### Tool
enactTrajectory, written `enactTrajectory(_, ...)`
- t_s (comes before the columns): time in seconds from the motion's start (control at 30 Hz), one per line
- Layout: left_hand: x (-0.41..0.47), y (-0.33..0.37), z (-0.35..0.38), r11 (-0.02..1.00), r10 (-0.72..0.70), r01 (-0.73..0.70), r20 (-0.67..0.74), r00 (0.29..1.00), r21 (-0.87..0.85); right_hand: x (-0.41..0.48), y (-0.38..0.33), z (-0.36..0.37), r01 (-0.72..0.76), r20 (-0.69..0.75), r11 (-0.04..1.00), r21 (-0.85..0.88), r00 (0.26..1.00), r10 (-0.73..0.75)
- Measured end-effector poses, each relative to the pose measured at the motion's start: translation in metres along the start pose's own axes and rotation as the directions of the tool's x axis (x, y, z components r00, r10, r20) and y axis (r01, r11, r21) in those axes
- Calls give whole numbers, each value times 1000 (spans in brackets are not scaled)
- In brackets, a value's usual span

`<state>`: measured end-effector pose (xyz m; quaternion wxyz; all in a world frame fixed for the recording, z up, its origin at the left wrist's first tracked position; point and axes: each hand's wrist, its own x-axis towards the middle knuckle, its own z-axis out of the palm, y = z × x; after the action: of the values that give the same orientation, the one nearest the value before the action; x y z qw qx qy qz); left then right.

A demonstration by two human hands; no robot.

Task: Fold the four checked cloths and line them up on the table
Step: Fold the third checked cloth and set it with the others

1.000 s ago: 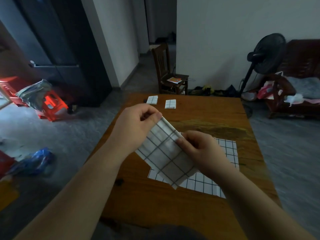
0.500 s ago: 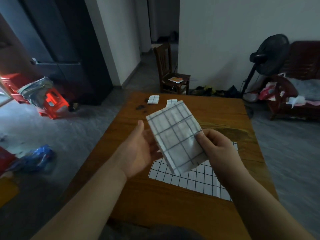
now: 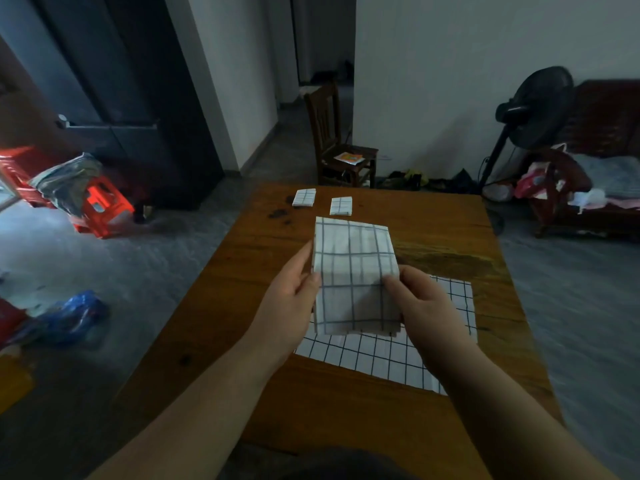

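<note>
the white cloth with dark grid lines, folded to a tall rectangle (image 3: 353,271), is held upright in the air above the middle of the brown wooden table (image 3: 242,271) and touches nothing but the hands. the left hand (image 3: 291,299) pinches its left edge, thumb on the near face and fingers hidden behind. the right hand (image 3: 422,303) pinches the lower right part the same way, thumb laid across the front. several layers show along the bottom edge, so it looks folded more than once.

directly below it a flat, unfolded checked cloth (image 3: 457,306) lies spread on the table, partly hidden by the held one and the hands. at the far edge lie the far-left folded cloth (image 3: 304,197) and, near it with a gap between, the far-right folded cloth (image 3: 341,206), both small packets set side by side.

by my reading 2 of the 4 cloths are done and lined up. the 3rd is mid-fold and much larger than those packets, so it likely needs 1 or 2 more folds before it joins the row. the 4th is not yet begun.

dark stains (image 3: 278,213) mark the wood near the far-left packet. beyond the table stand a dark wooden chair (image 3: 332,133) and a black standing fan (image 3: 540,105), and a red plastic stool (image 3: 104,209) sits on the floor to the left.
</note>
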<state>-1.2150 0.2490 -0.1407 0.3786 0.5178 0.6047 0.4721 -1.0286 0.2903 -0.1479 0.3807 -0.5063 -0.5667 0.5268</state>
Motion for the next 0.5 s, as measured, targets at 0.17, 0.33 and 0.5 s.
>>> enactTrajectory(0.17,0,-3,0,998,22,-24,-54,998,-54,4,4,-1,28,-83,997,75,996,-22)
enactTrajectory(0.33,2,-6,-6,997,34,-28,-86,996,73,7,7,-3,96,-78,995,21,993,-94)
enactTrajectory(0.5,-2,-11,-13,985,2,2,-24,1000,172,10,9,5,8,36,1000,23,999,-9)
